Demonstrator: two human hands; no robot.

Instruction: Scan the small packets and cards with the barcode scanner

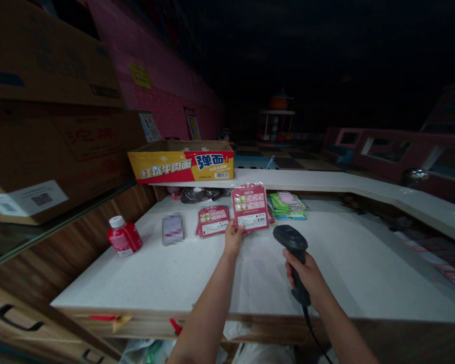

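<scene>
My left hand (235,236) grips the lower left corner of a flat pink packet (249,205), holding it tilted up with its barcode side toward me. In my right hand (305,273) is a black barcode scanner (291,237), fingers wrapped round its handle, its head aimed to the left near the packet. A cable (311,326) runs down from the handle. Left of the held packet lies a pile of similar pink packets (213,218). Behind it to the right sits a stack of green and pink packets (286,205).
On the white counter (167,283) stand a red bottle with a white cap (124,236) and a small blurred packet (173,228). A yellow and red carton (182,164) rests on the raised ledge (307,179). Large cardboard boxes (60,136) are stacked at left.
</scene>
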